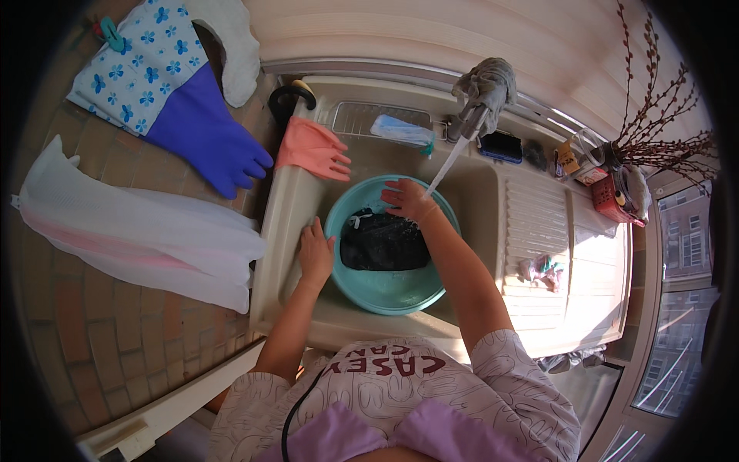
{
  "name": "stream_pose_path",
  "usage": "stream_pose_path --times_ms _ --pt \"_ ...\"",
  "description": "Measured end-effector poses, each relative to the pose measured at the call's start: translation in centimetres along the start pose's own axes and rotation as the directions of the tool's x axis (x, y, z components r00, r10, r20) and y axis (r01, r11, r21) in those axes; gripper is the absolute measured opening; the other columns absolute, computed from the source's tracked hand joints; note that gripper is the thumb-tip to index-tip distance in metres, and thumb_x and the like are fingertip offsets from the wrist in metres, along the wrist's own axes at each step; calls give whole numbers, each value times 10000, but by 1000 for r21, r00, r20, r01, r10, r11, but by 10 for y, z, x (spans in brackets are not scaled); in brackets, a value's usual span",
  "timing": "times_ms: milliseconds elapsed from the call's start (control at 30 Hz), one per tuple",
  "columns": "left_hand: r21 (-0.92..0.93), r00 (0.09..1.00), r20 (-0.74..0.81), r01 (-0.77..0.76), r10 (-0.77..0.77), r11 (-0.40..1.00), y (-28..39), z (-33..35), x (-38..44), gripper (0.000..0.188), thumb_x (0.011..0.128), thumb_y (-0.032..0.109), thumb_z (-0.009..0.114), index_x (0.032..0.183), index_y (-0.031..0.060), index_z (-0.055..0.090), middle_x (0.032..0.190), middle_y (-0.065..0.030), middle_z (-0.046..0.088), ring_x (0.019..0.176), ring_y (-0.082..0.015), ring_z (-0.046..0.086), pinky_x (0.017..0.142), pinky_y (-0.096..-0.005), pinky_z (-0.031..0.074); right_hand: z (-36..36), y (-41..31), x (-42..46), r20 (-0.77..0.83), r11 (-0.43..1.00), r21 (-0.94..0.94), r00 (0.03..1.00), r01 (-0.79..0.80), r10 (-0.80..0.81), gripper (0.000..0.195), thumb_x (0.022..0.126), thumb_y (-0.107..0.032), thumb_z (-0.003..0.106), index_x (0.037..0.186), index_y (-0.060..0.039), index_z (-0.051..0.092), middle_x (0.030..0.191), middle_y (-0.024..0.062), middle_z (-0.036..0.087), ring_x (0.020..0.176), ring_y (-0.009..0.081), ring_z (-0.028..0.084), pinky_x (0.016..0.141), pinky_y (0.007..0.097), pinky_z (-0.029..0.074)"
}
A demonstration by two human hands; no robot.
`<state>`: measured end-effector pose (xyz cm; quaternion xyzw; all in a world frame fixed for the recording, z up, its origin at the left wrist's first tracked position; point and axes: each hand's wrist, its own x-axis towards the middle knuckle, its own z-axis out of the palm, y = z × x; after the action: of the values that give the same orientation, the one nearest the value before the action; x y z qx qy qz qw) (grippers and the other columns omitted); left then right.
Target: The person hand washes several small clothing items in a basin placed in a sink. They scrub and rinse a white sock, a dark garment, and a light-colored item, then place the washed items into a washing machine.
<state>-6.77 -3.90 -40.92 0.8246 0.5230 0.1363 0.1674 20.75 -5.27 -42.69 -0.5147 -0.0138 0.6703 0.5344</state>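
Observation:
A round turquoise basin [388,291] stands in the sink, with dark wet cloth [384,242] lying in shallow water. Water runs from the cloth-wrapped faucet [474,118] onto my right hand [404,199], whose fingers are spread above the cloth near the basin's far side. Nothing is held in it. My left hand [316,251] is empty too, fingers extended, beside the basin's left rim; whether it touches the rim I cannot tell. A small white piece shows at the cloth's upper left.
Salmon rubber gloves [312,149] hang over the sink's left edge [277,231]. A wire rack [346,118] holds a blue-and-white packet [401,128]. A dark brush [500,146] lies behind the sink. Crumpled cloth [542,271] rests on the ribbed drainboard [534,202]. A purple glove [202,124] hangs at left.

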Motion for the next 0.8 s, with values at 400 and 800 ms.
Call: stream_pose_path --times_ms 400,800 --pt "-588 692 537 717 483 -374 78 152 82 335 894 339 522 1147 119 522 1142 -48 560 1058 -214 533 920 -406 408 18 0 -71 16 985 -101 990 141 -140 367 863 -263 550 1187 -90 534 1083 54 590 1021 171 533 884 341 414" --pt "-615 605 749 786 270 -55 157 154 86 128 825 265 638 831 139 657 722 33 627 589 -60 545 477 -203 376 -59 5 -103 -97 984 97 986 148 -139 230 892 -185 510 1094 -98 575 997 8 614 898 122 573 768 277 470"
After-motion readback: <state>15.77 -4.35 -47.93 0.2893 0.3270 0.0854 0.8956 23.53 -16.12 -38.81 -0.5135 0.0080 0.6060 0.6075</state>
